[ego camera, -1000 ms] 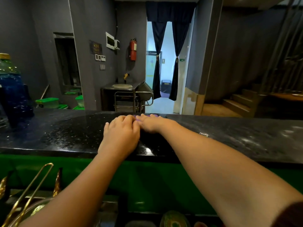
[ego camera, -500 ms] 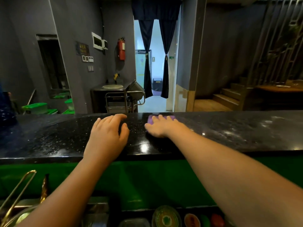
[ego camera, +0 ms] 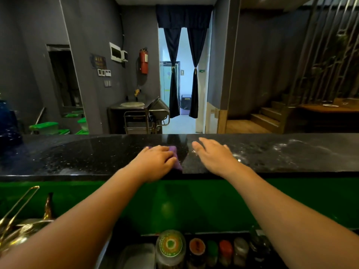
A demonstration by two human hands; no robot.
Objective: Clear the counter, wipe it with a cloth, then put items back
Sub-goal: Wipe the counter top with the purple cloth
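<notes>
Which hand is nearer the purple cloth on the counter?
Left. The left hand lies on top of the cloth, covering most of it. The right hand is open over the counter, to the right of the cloth and not touching it.

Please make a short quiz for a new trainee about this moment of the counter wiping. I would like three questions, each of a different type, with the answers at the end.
1. Short answer: which hand lies on the purple cloth?
2. True or false: the right hand holds a bottle.
3. Choose one: what hangs on the grey wall left of the curtained doorway? A. a red fire extinguisher B. a clock C. a mirror

Key
1. The left hand.
2. False: its fingers are straight, spread over the black counter, and it holds nothing.
3. A
</notes>
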